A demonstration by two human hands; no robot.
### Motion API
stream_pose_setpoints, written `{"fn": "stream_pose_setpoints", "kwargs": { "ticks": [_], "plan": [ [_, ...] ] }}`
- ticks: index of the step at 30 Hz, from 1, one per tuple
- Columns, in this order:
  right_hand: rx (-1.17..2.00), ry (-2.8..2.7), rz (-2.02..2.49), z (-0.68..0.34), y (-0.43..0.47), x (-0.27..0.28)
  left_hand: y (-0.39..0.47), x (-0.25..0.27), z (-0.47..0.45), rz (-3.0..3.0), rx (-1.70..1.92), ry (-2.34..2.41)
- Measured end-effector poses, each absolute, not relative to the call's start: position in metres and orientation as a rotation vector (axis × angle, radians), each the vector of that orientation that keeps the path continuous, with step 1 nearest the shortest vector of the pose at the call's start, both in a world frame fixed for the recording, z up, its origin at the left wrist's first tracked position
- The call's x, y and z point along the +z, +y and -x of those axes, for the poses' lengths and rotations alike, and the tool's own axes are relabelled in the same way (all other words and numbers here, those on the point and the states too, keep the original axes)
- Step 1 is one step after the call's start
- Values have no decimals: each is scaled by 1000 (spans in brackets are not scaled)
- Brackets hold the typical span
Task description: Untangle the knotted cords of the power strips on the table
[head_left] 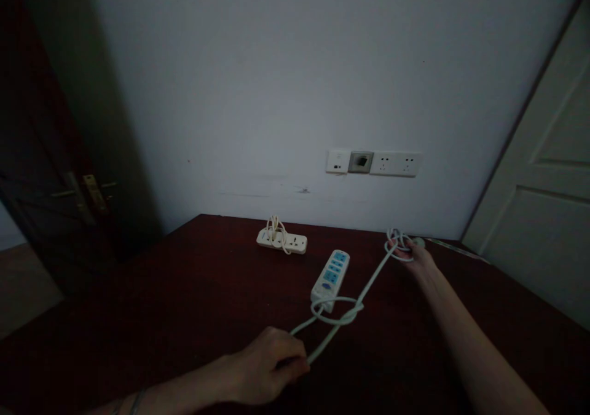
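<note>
A white power strip (332,275) with blue socket panels lies slantwise on the dark red table. Its white cord (374,278) runs from the near end to my left hand (271,366), which is closed around it at the front. From there the cord stretches up to the right, with a loose loop crossing itself near the strip's end. Farther back, my right hand (412,252) grips a coiled bundle of the same cord (395,243). A pale, rounded part, perhaps the plug (418,241), shows beside that hand.
A second, cream power strip (295,243) with its cord bundled on top sits near the back edge of the table (207,267). Wall sockets (394,164) are above the table. A white door (553,187) stands at right, a dark door (46,157) at left.
</note>
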State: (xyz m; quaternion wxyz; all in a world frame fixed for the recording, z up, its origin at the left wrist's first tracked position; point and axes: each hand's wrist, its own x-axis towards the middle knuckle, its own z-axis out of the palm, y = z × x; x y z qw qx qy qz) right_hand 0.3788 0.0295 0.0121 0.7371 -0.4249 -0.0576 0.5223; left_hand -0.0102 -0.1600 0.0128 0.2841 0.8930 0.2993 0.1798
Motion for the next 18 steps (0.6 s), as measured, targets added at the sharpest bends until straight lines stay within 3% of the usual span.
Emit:
{"fn": "stream_pose_setpoints", "kwargs": {
  "ticks": [18],
  "plan": [
    [1012, -9, 964, -443, 19, -15, -152, 26, 23, -2438, 413, 733]
  ]
}}
